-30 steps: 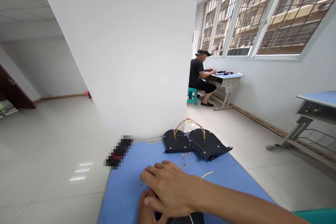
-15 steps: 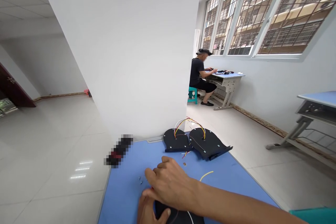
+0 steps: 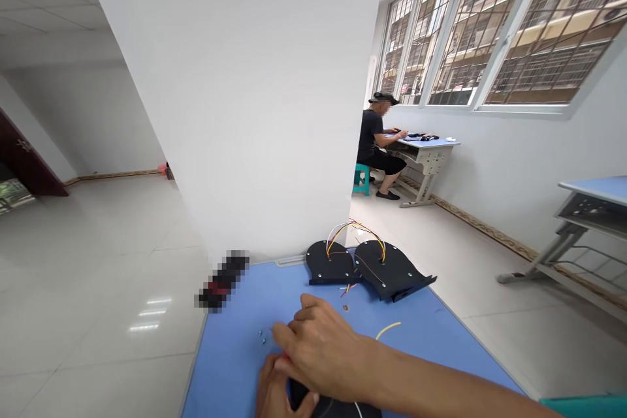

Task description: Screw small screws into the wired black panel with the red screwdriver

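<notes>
At the bottom edge, a black housing [image 3: 337, 409] lies partly out of frame, with a white wire coming from it. My left hand [image 3: 277, 395] grips its left side, thumb on top and fingers wrapped round the edge. Directly above it my right hand [image 3: 318, 343] is closed in a fist; a sliver of red shows under its fingers, but the rest of what it holds is hidden. Small screws [image 3: 262, 337] lie on the blue tabletop just left of my right hand. A yellow wire [image 3: 388, 329] sticks up behind my right forearm.
Two black rounded housings [image 3: 330, 262] with coloured wires stand at the table's far edge. A blurred dark object [image 3: 223, 281] lies at the far left corner. The white pillar [image 3: 264, 144] adjoins the table. Another person [image 3: 375, 134] sits at a desk beyond.
The view has shifted slightly. My right fist has turned a little over the housing, while my left hand keeps its grip.
</notes>
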Demonstrator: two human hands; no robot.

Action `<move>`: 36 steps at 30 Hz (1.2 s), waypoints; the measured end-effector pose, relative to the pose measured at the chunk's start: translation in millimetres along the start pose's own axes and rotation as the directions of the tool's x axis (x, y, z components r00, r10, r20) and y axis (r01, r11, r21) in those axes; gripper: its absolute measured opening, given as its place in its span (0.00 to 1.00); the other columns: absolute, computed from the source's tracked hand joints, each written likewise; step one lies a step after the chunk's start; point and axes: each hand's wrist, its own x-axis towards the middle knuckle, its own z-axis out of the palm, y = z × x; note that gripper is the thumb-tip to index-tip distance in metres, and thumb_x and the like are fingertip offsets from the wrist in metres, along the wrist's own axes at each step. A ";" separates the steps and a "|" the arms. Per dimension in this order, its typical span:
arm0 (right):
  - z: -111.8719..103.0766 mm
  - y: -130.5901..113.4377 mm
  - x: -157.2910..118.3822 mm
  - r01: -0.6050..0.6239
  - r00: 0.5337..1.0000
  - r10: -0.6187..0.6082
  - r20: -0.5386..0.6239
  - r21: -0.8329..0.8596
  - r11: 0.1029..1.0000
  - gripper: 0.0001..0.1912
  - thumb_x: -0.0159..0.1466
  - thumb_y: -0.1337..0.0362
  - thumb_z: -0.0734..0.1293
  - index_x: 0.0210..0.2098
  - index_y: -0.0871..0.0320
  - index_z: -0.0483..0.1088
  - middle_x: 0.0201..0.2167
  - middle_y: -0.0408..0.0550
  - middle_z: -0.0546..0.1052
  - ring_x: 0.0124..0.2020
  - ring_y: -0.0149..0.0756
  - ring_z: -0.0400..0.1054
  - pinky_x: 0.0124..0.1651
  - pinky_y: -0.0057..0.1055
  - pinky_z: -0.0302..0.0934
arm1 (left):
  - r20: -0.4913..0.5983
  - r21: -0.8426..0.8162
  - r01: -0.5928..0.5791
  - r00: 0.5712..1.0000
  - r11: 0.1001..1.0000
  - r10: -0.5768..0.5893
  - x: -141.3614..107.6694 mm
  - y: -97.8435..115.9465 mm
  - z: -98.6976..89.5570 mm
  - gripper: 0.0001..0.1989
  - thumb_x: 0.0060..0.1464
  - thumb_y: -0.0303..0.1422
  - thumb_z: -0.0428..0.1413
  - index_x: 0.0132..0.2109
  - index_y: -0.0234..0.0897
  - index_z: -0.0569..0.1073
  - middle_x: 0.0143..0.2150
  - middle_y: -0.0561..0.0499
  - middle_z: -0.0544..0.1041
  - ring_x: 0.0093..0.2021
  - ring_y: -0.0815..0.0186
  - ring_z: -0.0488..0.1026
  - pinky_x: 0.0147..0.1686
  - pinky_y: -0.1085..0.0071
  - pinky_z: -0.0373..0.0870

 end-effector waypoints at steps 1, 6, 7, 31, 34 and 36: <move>2.1 -0.7 0.7 -0.061 0.998 0.061 -0.009 -0.018 0.998 0.10 0.68 0.60 0.63 0.36 0.62 0.68 0.23 0.49 0.78 0.22 0.36 0.69 0.37 0.34 0.55 | 0.007 0.001 0.012 1.000 1.000 -0.012 0.2 0.7 -0.4 0.15 0.42 0.36 0.60 0.39 0.35 0.77 0.40 0.41 0.79 0.43 0.50 0.75 0.45 0.53 0.72; 1.3 -1.3 -4.9 -0.062 0.998 0.063 0.002 0.202 0.977 0.10 0.67 0.63 0.64 0.47 0.59 0.65 0.37 0.49 0.80 0.33 0.39 0.73 0.40 0.33 0.59 | 0.012 -0.006 -0.004 1.000 1.000 0.005 0.5 1.9 -0.6 0.15 0.45 0.39 0.60 0.39 0.35 0.77 0.39 0.42 0.79 0.41 0.51 0.75 0.44 0.54 0.73; 0.7 -1.4 -6.9 -0.034 0.999 0.031 0.014 0.238 0.971 0.10 0.67 0.65 0.64 0.48 0.59 0.64 0.38 0.48 0.79 0.34 0.38 0.73 0.41 0.32 0.60 | 0.011 -0.003 -0.011 1.000 1.000 0.011 0.5 1.6 -0.5 0.15 0.45 0.39 0.59 0.40 0.35 0.77 0.39 0.41 0.79 0.42 0.51 0.75 0.44 0.54 0.73; 4.4 25.6 -109.2 -0.268 0.747 0.658 -0.098 0.861 0.433 0.14 0.71 0.50 0.54 0.50 0.48 0.59 0.47 0.47 0.73 0.35 0.34 0.71 0.34 0.33 0.63 | 0.014 0.358 -0.103 0.994 0.928 0.105 66.3 -42.0 -61.7 0.15 0.54 0.31 0.48 0.35 0.36 0.80 0.30 0.46 0.78 0.35 0.57 0.75 0.39 0.60 0.73; 3.3 23.7 -115.2 -0.252 0.741 0.659 -0.131 0.855 0.453 0.14 0.71 0.50 0.54 0.49 0.49 0.60 0.43 0.46 0.74 0.35 0.34 0.71 0.37 0.35 0.65 | 0.050 0.409 -0.153 0.988 0.900 0.145 66.3 -46.8 -54.5 0.16 0.55 0.29 0.46 0.31 0.36 0.79 0.28 0.46 0.76 0.33 0.56 0.73 0.36 0.59 0.72; 2.8 23.4 -117.2 -0.252 0.739 0.660 -0.133 0.854 0.455 0.14 0.71 0.50 0.54 0.48 0.49 0.61 0.43 0.46 0.74 0.36 0.35 0.71 0.36 0.35 0.65 | 0.066 0.437 -0.184 0.983 0.880 0.173 65.2 -49.4 -52.7 0.18 0.56 0.29 0.45 0.29 0.36 0.78 0.28 0.45 0.76 0.33 0.56 0.73 0.35 0.59 0.71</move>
